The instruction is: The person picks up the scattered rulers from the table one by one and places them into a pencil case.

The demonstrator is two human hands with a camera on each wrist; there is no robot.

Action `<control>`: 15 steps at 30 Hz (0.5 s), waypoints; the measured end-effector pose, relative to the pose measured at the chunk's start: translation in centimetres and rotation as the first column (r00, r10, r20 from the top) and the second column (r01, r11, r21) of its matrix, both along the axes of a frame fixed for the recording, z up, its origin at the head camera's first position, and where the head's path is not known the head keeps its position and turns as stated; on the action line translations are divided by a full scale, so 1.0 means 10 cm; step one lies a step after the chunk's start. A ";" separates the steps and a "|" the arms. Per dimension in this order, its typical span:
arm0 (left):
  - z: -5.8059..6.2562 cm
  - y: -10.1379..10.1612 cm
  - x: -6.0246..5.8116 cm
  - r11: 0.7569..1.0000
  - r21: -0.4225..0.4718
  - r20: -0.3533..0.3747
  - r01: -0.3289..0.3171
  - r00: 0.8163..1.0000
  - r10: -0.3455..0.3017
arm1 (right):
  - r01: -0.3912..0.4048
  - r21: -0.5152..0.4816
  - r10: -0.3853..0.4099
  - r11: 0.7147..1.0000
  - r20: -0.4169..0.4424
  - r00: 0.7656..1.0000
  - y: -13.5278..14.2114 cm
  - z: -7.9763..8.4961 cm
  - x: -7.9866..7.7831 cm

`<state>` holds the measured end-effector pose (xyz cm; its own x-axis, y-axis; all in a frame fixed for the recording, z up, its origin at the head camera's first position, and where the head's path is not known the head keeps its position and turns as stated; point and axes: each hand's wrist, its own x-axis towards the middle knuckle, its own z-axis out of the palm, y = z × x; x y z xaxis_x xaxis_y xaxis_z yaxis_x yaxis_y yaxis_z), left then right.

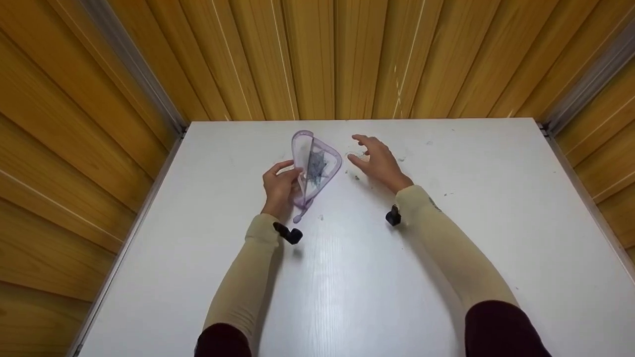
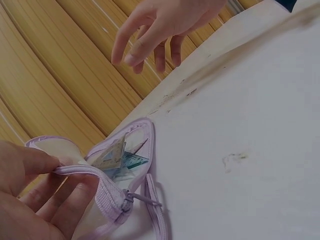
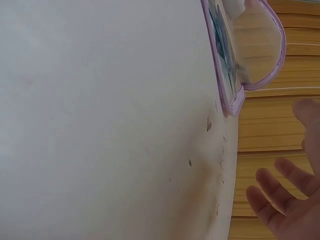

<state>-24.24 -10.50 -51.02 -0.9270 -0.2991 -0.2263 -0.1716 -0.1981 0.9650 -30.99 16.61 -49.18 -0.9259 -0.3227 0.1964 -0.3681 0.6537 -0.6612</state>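
A clear zip pouch with lilac edging (image 1: 339,161) lies on the white table toward its far side. Its top flap is folded up toward the left. My left hand (image 1: 279,188) pinches the flap's zip edge (image 2: 80,169) between thumb and fingers. Inside the pouch are a clear set square (image 2: 112,156) and a teal one (image 2: 134,160), partly overlapping. A zip pull (image 2: 145,198) hangs from the near corner. To the right of the pouch, my right hand (image 1: 381,162) hovers over the table, fingers loosely spread and holding nothing.
Small dark smudges (image 1: 357,177) mark the white tabletop (image 1: 317,287) around the pouch and under the right hand. Yellow wood-look panels (image 1: 357,59) rise behind the far edge and along both sides. Each wrist carries a small black camera (image 1: 293,236).
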 end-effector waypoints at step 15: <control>-0.02 -0.01 0.00 1.000 -0.005 -0.049 0.012 0.999 -0.012 | -0.022 0.194 0.021 0.981 0.007 1.000 0.51 0.05 0.09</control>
<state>-24.23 -10.57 -51.26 -0.9405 -0.2889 -0.1791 -0.1263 -0.1922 0.9732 -30.06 21.72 -48.66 -0.9190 -0.3744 0.1237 -0.3809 0.7617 -0.5241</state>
